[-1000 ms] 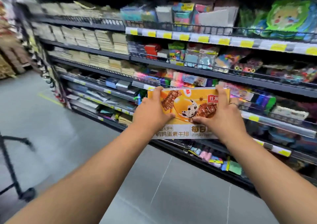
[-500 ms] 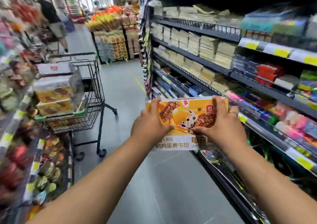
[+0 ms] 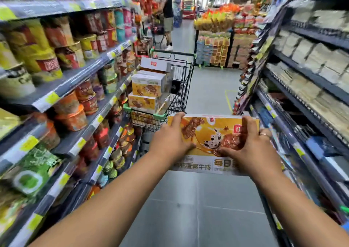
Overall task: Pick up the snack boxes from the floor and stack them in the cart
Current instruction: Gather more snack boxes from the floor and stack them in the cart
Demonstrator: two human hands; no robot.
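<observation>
Left hand (image 3: 171, 142) and right hand (image 3: 249, 148) clamp the box (image 3: 205, 133) at its ends, fingers curled over it, held level for stacking in the cart (image 3: 177, 88).

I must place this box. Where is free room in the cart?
The cart's right side looks free, between the stack and the right wire wall; the stack's top is bare too. The left side is crowded.

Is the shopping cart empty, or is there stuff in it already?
Not empty. The cart holds a stack of snack boxes, piled up above its near rim.
</observation>
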